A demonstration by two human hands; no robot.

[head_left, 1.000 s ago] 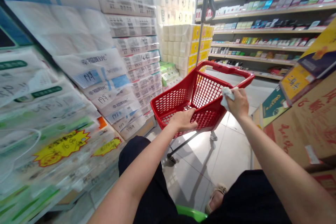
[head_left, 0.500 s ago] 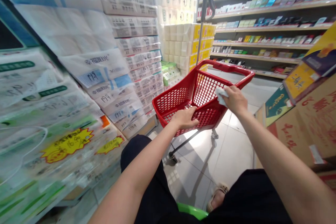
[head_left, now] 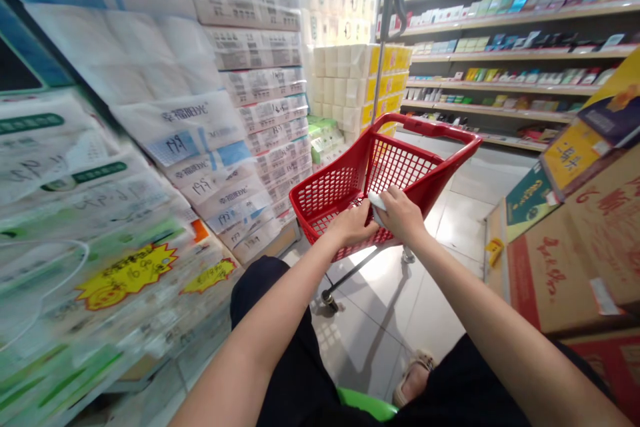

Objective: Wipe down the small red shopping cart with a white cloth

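Note:
A red plastic shopping cart [head_left: 330, 197] with a lattice basket stands in front of me, its handle toward the far right. My left hand [head_left: 353, 223] is closed over the near rim of the basket, thumb on the outside. Close beside it, my right hand [head_left: 403, 213] presses a crumpled white cloth [head_left: 377, 205] against the same rim. The two hands nearly meet. Part of the cloth is hidden under the right fingers.
On the left, wrapped tissue packs [head_left: 190, 127] are piled high. Cardboard boxes [head_left: 565, 267] stand on the right. Stocked shelves [head_left: 500, 53] line the back, and a metal pole [head_left: 383, 60] rises behind the cart. A green seat edge [head_left: 367, 405] shows below me.
My right hand has slid the cloth along the near rim, away from the handle end and leftward to my left hand. The left hand has stayed on the rim.

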